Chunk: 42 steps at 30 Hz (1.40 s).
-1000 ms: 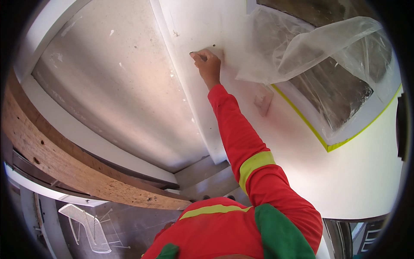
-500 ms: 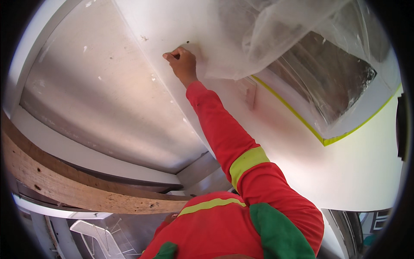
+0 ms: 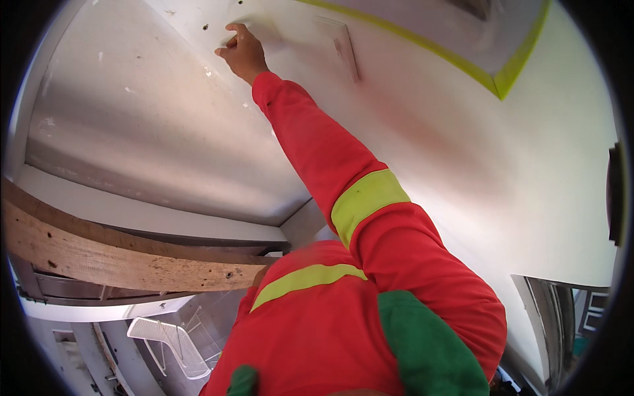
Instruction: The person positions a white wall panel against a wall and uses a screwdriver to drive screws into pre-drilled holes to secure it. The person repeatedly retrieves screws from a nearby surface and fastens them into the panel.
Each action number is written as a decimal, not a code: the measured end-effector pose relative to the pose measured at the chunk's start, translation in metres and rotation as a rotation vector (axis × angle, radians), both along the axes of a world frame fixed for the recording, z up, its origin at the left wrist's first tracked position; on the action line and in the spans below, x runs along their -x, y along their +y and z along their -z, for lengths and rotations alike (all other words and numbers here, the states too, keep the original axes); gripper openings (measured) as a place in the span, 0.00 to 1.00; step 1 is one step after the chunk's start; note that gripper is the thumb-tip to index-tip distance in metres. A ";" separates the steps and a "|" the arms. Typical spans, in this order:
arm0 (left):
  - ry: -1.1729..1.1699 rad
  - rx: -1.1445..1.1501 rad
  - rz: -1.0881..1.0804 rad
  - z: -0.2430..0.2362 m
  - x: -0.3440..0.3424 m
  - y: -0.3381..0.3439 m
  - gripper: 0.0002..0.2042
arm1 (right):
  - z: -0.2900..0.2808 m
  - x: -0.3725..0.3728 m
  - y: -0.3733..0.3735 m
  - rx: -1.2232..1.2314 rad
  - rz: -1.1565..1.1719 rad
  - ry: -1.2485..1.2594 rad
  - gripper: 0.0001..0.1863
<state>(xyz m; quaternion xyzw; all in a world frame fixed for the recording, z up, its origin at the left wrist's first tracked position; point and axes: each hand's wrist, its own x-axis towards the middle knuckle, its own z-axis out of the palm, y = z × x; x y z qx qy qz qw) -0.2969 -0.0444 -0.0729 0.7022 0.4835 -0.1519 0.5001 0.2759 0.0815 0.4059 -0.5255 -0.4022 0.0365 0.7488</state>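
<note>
R hand (image 3: pixel 243 54) up at white wall (image 3: pixel 294 56), nr dark hole (image 3: pixel 205 27); thumb & index apart, can't tell if holding sth. L hand mostly hidden, can't tell state. Beam (image 3: pixel 132 264) lower L.

Hands (image 3: pixel 243 56) 1 (clearly seen) | dark holes (image 3: pixel 205 27) 2 | beam (image 3: pixel 132 267) 1 | chair (image 3: pixel 185 353) 1

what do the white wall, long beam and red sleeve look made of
White wall: perhaps painted board or plaster, smooth, with a soft reddish reflection.
Long beam: wood, seemingly unvarnished, showing grain and dark knots or holes.
Red sleeve: probably woven cloth, matte, softly creased.
</note>
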 end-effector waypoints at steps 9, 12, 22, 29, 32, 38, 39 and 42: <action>0.076 -0.044 0.066 -0.002 0.015 -0.037 0.16 | -0.006 -0.020 -0.005 0.218 0.148 -0.254 0.60; 0.081 -0.038 0.066 -0.003 0.022 -0.050 0.16 | -0.016 -0.017 -0.015 0.351 0.175 -0.362 0.58; 0.064 0.025 0.436 -0.003 -0.034 0.042 0.16 | 0.222 0.094 -0.066 0.332 0.055 -0.469 0.11; 0.062 0.226 0.844 0.045 -0.097 0.070 0.17 | 0.406 0.280 -0.413 1.184 -0.186 0.049 0.18; 0.033 0.275 1.029 0.046 -0.155 0.052 0.17 | 0.376 0.339 -0.571 1.026 0.282 0.518 0.16; 0.006 0.305 1.217 0.048 -0.239 0.049 0.19 | 0.310 0.543 -0.723 0.932 1.514 1.004 0.12; 0.030 0.335 1.185 0.044 -0.245 0.036 0.19 | 0.316 0.573 -0.743 0.834 1.656 1.098 0.11; 0.070 0.442 1.151 0.033 -0.276 0.006 0.19 | 0.340 0.644 -0.795 1.051 2.005 0.969 0.09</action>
